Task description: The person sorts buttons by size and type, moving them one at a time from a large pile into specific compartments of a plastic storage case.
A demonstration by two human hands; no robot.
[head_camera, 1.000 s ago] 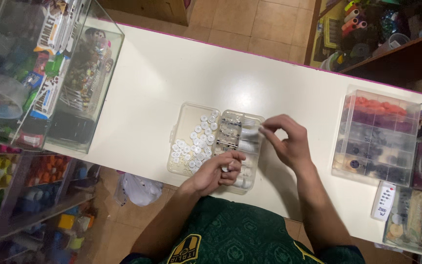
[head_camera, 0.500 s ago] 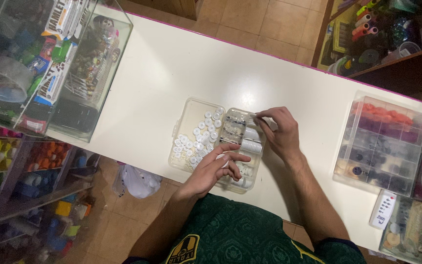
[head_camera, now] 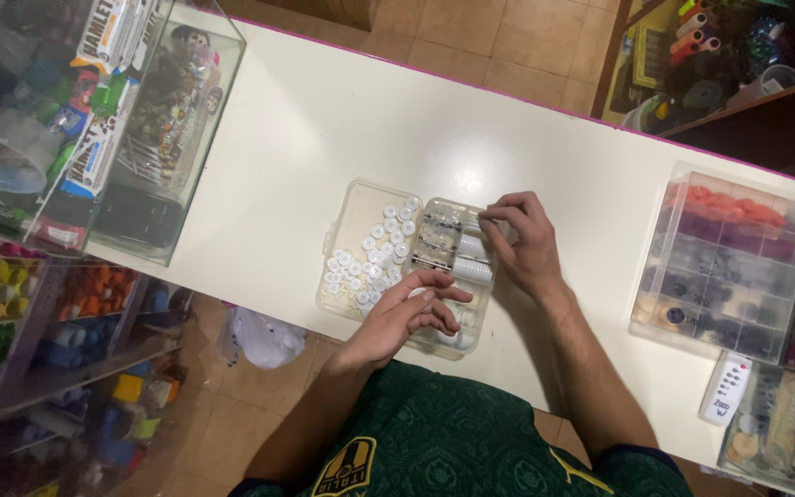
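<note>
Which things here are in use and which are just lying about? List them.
In use: clear button box, white buttons, left hand, right hand.
Lying about: purple-tinted organizer box, white remote, glass display case.

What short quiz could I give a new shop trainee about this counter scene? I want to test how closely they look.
1. True or false: the left hand rests on the near end of the clear compartment box.
2. What fills the box's left section? A) white buttons B) red beads C) coins
3. Which hand pinches at the box's far right edge?

Key: 1 true; 2 A; 3 the right hand.
</note>
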